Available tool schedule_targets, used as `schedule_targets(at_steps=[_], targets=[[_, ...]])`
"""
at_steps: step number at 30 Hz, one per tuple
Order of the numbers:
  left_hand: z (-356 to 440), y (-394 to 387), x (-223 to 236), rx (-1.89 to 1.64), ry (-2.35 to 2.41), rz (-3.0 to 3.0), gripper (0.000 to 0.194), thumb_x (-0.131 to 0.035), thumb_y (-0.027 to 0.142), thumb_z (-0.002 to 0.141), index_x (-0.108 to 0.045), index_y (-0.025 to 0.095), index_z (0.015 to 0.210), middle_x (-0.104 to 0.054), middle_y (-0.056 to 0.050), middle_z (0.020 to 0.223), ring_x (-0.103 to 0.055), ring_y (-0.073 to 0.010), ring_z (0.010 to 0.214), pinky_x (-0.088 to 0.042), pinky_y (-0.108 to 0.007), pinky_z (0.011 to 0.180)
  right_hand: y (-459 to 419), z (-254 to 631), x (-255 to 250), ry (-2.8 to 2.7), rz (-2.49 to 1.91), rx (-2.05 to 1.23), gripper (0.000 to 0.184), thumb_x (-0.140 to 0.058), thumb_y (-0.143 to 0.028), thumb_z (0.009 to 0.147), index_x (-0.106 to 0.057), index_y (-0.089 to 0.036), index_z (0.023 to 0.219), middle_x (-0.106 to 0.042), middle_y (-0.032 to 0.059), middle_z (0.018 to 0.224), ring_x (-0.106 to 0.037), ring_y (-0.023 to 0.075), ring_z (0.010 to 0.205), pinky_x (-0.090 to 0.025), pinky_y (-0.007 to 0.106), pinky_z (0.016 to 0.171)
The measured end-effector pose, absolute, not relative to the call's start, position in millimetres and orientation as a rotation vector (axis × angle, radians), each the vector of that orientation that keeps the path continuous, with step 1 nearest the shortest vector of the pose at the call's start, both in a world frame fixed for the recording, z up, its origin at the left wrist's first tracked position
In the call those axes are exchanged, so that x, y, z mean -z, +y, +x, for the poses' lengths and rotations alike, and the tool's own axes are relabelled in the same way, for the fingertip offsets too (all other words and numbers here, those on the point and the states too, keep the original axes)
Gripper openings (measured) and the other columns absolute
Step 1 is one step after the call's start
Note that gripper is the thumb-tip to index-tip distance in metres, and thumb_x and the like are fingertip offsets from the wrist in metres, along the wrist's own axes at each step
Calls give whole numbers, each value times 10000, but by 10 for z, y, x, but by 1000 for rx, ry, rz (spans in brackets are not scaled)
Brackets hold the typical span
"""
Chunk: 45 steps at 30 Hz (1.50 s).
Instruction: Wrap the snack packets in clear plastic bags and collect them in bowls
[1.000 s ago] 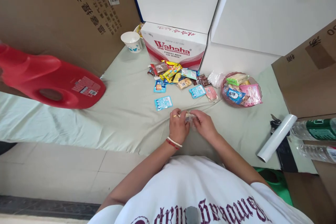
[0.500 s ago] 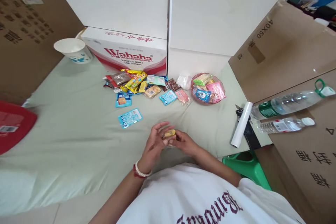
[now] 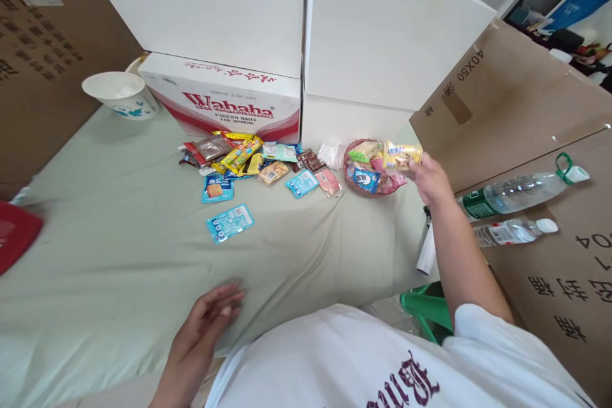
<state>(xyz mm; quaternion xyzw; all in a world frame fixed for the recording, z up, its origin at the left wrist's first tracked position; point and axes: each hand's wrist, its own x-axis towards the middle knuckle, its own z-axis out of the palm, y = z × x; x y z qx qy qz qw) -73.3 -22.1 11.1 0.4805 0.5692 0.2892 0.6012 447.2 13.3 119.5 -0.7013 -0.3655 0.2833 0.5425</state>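
My right hand (image 3: 433, 180) pinches one end of a small yellow snack packet (image 3: 400, 155), holding it above the right side of a pinkish bowl (image 3: 347, 180). Several wrapped snacks are in the bowl, among them a green packet (image 3: 364, 152) and a blue packet (image 3: 365, 179). Low in front of me, near the table's front edge, my left hand (image 3: 206, 324) holds nothing, its fingers loosely bent and apart from the thumb. Farther up lies a light blue pouch (image 3: 230, 223). A heap of snacks with yellow wrappers (image 3: 243, 153) sits left of the bowl.
A white Wahaba-style carton (image 3: 224, 95) stands behind the heap, and a paper cup (image 3: 122, 94) is at the left. Two plastic bottles, a large one (image 3: 521, 190) and a smaller one (image 3: 519, 231), lie right beside a white roll (image 3: 427, 254). A green stool (image 3: 425, 309) is below.
My hands have parted. The right one has carried the yellow packet up and right to above the bowl; the left has let go and moved down and left.
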Motion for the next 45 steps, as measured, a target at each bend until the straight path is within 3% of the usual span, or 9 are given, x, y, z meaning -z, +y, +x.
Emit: schedule_targets(at_steps=[4, 10, 13, 21, 25, 29, 35, 39, 45], targets=[[-966, -479, 253, -688, 1585, 1212, 460, -606, 587, 826, -642, 230, 1112, -759, -76, 1031, -737, -283, 942, -616, -482, 884, 680, 4739, -1223, -947, -1979, -748, 219, -571, -255, 930, -662, -146, 1097, -741, 123, 1010, -723, 220, 877, -603, 390, 814], [-923, -608, 409, -804, 1621, 1689, 234, -535, 429, 853, -668, 261, 947, -730, -77, 1070, -727, -263, 870, -586, -456, 873, 877, 4564, -955, -1254, -2476, -360, 339, -477, -340, 994, -699, -131, 1141, -630, 221, 1238, -568, 340, 1203, -480, 485, 994], [-950, -537, 400, -789, 1622, 1699, 233, -523, 398, 864, -677, 236, 929, -733, -64, 1005, -729, -220, 769, -604, -379, 773, 804, 4634, -876, -1361, -2687, -78, 400, -431, -410, 1002, -721, -173, 1142, -617, 194, 1202, -538, 344, 1191, -457, 467, 974], [-1099, -361, 428, -763, 1663, 2121, 228, -413, 167, 811, -600, 229, 694, -661, 13, 672, -639, -151, 610, -481, -260, 603, 533, 4376, -973, -1340, -2046, 483, 336, -499, -340, 950, -680, -153, 1163, -634, 121, 1049, -603, 253, 957, -483, 397, 889], [-985, -365, 532, -862, 1777, 2440, 198, -444, 96, 772, -546, 219, 657, -590, 7, 609, -587, -164, 583, -395, -276, 553, 576, 3938, -1121, -1616, -1832, 370, 267, -497, -319, 973, -715, -199, 1068, -653, 71, 969, -612, 206, 830, -490, 335, 795], [-932, -373, 588, -916, 1774, 2603, 192, -466, 48, 760, -541, 209, 685, -582, 0, 633, -577, -169, 606, -384, -277, 570, 1079, 3781, -1163, -1819, -1950, 390, 257, -506, -256, 958, -746, -213, 1040, -659, 86, 968, -584, 235, 920, -450, 337, 791], [-925, -370, 580, -952, 1807, 2603, 187, -478, 38, 746, -525, 210, 688, -582, -8, 643, -563, -176, 613, -380, -283, 574, 1997, 3745, -930, -2113, -2356, 44, 79, -642, -64, 818, -708, -106, 810, -641, 129, 892, -462, 233, 1025, -366, 343, 822], [-913, -383, 619, -1002, 1832, 2559, 186, -491, 34, 733, -535, 208, 684, -576, -9, 639, -559, -177, 617, -379, -284, 576, 2184, 3595, -828, -2090, -2357, 8, 135, -657, 12, 781, -628, -84, 692, -609, 105, 808, -437, 190, 1007, -335, 358, 857], [-917, -420, 707, -979, 1869, 2502, 176, -503, 53, 703, -563, 208, 644, -570, -22, 633, -540, -182, 605, -353, -298, 570, 1901, 3553, -1118, -1845, -2192, -113, 82, -626, -195, 895, -603, -163, 823, -561, 26, 725, -478, 151, 786, -388, 304, 730]])
